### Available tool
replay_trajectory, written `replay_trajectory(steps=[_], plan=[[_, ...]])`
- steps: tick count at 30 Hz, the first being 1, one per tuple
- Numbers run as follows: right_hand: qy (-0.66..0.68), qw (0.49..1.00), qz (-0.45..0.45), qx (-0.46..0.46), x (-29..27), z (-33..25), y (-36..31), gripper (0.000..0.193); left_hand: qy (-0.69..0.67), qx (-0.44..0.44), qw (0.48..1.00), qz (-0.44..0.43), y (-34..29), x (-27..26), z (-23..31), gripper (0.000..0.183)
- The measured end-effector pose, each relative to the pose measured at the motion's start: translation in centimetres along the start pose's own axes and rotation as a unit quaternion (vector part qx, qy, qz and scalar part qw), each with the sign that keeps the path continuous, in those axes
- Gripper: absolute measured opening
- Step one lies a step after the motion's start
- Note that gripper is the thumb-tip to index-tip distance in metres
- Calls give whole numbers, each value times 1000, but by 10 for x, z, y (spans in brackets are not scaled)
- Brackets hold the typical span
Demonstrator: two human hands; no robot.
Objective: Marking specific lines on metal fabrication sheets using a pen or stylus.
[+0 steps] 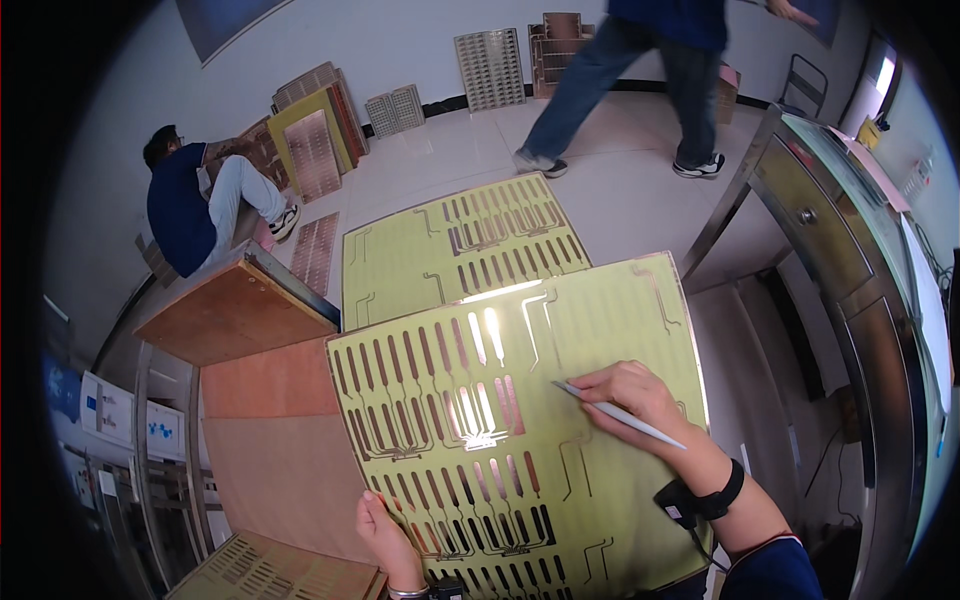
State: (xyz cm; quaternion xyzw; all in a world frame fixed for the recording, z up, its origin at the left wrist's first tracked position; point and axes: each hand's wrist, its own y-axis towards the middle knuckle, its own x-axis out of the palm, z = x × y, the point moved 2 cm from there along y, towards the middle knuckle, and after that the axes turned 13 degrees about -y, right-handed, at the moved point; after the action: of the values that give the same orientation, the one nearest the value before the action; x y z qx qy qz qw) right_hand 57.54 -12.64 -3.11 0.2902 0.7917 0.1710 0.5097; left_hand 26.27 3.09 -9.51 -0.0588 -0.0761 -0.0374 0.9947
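Edges: yellow-green slotted sheet (pixel 520 430) overhangs brown worktop (pixel 270 440), floor open beyond | Room: second matching sheet (pixel 450 250) on pale floor (pixel 620 190); seated person (pixel 190 205), walking person (pixel 640 70) well apart | Grip: left hand (pixel 385 540) pinches sheet's near-left edge; right hand (pixel 635 395) closed on slim white tool (pixel 620 415), tip touching sheet's right half.

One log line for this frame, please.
left hand: grips sheet edge | right hand: pen tip on sheet
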Motion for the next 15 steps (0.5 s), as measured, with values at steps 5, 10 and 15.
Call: replay_trajectory(steps=[5, 10, 15], plan=[[4, 1000, 18, 11, 1, -1, 2, 18, 7, 0, 1000, 7, 2, -3, -3, 35], [-48, 998, 18, -18, 2, -9, -4, 22, 28, -2, 999, 18, 3, -7, -4, 35], [-97, 961, -110, -234, 23, -63, 14, 43, 9, 4, 1000, -10, 2, -3, -4, 35]])
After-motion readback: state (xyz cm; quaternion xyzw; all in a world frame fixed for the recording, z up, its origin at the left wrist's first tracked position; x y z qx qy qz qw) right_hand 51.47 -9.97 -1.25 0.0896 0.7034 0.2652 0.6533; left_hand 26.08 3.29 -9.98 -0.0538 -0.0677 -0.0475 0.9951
